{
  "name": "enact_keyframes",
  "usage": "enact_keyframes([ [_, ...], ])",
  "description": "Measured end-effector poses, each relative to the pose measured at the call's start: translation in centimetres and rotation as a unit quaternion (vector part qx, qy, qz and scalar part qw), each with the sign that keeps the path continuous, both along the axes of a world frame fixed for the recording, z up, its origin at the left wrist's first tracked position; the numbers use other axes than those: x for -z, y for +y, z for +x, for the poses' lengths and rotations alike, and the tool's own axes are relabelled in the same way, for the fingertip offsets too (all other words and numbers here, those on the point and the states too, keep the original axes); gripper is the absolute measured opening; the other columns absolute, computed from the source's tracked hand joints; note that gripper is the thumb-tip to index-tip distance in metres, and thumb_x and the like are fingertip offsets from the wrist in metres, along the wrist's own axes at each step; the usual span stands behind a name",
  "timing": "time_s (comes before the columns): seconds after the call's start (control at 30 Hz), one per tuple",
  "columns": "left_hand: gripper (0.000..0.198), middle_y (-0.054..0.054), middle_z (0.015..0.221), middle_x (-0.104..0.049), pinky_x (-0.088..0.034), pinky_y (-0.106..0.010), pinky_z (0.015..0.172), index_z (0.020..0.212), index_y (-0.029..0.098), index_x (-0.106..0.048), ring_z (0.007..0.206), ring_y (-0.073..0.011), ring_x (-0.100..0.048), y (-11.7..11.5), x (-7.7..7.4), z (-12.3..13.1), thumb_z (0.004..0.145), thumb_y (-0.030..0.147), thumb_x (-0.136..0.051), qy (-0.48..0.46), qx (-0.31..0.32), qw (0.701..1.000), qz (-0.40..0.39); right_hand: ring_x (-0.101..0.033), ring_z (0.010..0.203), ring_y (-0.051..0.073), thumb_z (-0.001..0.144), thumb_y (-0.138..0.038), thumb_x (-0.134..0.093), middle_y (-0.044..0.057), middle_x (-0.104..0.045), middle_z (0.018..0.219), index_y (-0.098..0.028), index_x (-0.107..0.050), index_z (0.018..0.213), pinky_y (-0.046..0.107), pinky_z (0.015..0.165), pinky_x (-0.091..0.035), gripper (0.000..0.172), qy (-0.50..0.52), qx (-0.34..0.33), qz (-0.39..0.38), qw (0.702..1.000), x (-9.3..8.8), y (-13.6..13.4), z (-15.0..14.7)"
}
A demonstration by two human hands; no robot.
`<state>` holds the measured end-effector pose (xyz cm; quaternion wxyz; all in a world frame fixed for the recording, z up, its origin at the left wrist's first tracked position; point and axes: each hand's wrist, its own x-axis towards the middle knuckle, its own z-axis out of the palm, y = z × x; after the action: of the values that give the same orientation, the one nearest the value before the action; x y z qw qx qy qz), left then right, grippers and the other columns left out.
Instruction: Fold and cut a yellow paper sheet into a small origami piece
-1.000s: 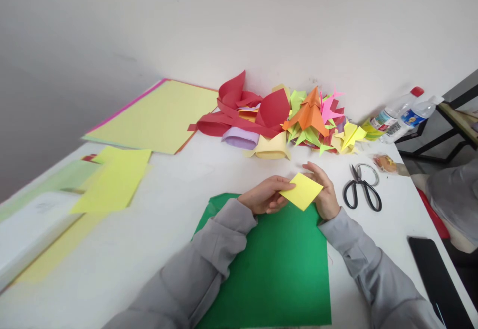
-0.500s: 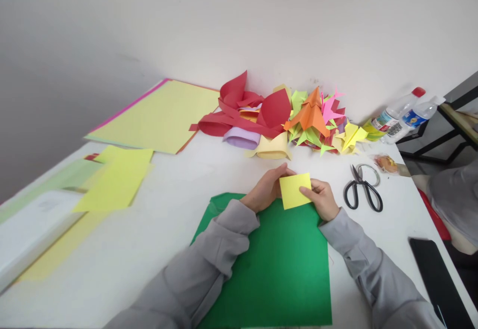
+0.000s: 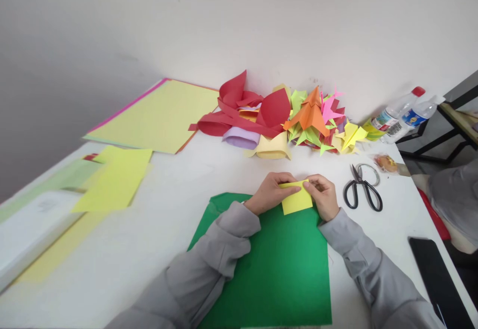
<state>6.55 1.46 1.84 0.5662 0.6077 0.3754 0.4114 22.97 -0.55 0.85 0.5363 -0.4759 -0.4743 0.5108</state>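
A small piece of yellow paper (image 3: pixel 298 203) is pinched between both hands above a green sheet (image 3: pixel 278 269) on the white table. My left hand (image 3: pixel 271 191) grips its upper left part, thumb lying across the front. On the upper right corner, my right hand (image 3: pixel 323 195) closes with thumb and fingers. The paper's top edge appears bent over a little along the fingers. Fingertips behind the paper are hidden.
Black-handled scissors (image 3: pixel 361 189) and a roll of tape (image 3: pixel 369 174) lie right of my hands. Behind are red paper shapes (image 3: pixel 274 112) and folded paper planes (image 3: pixel 310 112). Bottles (image 3: pixel 386 117) and a black phone (image 3: pixel 440 281) are at right; yellow sheets (image 3: pixel 119 179) at left.
My left hand has moved from beside the yellow paper to grip its top, with the thumb now in front. The right hand has shifted to the upper right corner. The paper sits slightly lower.
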Motion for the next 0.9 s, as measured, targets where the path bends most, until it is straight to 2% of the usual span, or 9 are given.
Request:
enact_keyframes([
  [0.13, 0.022, -0.001, 0.064, -0.06, -0.04, -0.024, 0.058, 0.065, 0.012, -0.065, 0.063, -0.0128, -0.052, 0.0, 0.5, 0.3, 0.067, 0.032, -0.071, 0.015, -0.005, 1.0, 0.004, -0.045, 0.047, 0.011, 0.063, -0.043, -0.076, -0.003, -0.057, 0.055, -0.02, -0.062, 0.066, 0.025, 0.046, -0.038, 0.028, -0.011, 0.013, -0.02, 1.0, 0.0, 0.1, 0.1],
  [0.33, 0.025, 0.0, 0.059, -0.056, -0.037, -0.023, 0.053, 0.061, 0.012, -0.064, 0.058, -0.0111, -0.049, 0.0, 1.2, 0.5, 0.067, 0.035, -0.07, 0.032, -0.002, 0.999, 0.01, -0.045, 0.048, 0.011, 0.064, -0.044, -0.075, -0.003, -0.055, 0.053, -0.02, -0.062, 0.063, 0.025, 0.047, -0.037, 0.028, -0.026, 0.009, -0.005, 1.0, -0.2, 0.1, 0.1],
  [0.47, 0.027, 0.0, 0.058, -0.056, -0.036, -0.023, 0.053, 0.059, 0.012, -0.064, 0.056, -0.0106, -0.047, 0.0, 1.1, 0.5, 0.07, 0.036, -0.069, 0.016, -0.006, 1.0, 0.013, -0.045, 0.05, 0.012, 0.065, -0.042, -0.075, -0.003, -0.055, 0.054, -0.021, -0.064, 0.066, 0.026, 0.049, -0.037, 0.024, -0.036, 0.0, 0.014, 0.999, -0.1, 0.2, 0.1],
  [0.63, 0.023, -0.004, 0.068, -0.062, -0.04, -0.025, 0.059, 0.068, 0.012, -0.068, 0.065, -0.0137, -0.053, -0.2, 0.7, 0.6, 0.072, 0.035, -0.069, -0.037, -0.021, 0.999, 0.008, -0.049, 0.059, 0.015, 0.068, -0.039, -0.074, -0.001, -0.059, 0.063, -0.022, -0.067, 0.068, 0.028, 0.056, -0.039, 0.019, -0.047, -0.02, 0.053, 0.997, 0.2, 0.4, 0.3],
  [0.9, 0.022, -0.005, 0.069, -0.061, -0.04, -0.024, 0.056, 0.069, 0.013, -0.069, 0.066, -0.0137, -0.053, -0.3, 0.3, 0.5, 0.072, 0.034, -0.07, -0.072, -0.019, 0.997, 0.001, -0.05, 0.061, 0.014, 0.071, -0.036, -0.073, 0.0, -0.061, 0.066, -0.023, -0.068, 0.07, 0.028, 0.058, -0.039, 0.015, -0.038, -0.035, 0.064, 0.997, 0.1, 0.3, 0.2],
])
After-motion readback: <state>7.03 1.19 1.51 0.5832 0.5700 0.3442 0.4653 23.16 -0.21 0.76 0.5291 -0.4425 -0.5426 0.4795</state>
